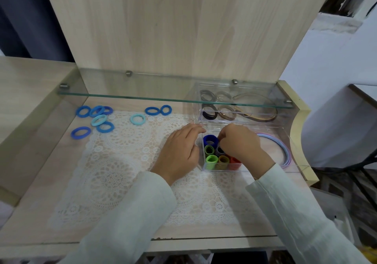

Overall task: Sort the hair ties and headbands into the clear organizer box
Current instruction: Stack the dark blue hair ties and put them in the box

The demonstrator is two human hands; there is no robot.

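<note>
Covering the wooden desk [40, 182], a lace mat [122, 172] reaches the clear organizer box [265, 125]

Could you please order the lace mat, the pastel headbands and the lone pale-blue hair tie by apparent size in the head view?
1. lace mat
2. pastel headbands
3. pale-blue hair tie, clearly smallest, though it lies farther from the camera

white lace mat [126, 174] lies on the wooden desktop [47, 182], centre to 6 o'clock. glass shelf [142, 92] spans above it toward 12, resting on metal pins [128, 73]. light wood back panel [173, 29] stands at 12. dark curtain [26, 19] at 10. white wall [336, 60] at 2. cream curved side board [295, 125] at 3.
</note>
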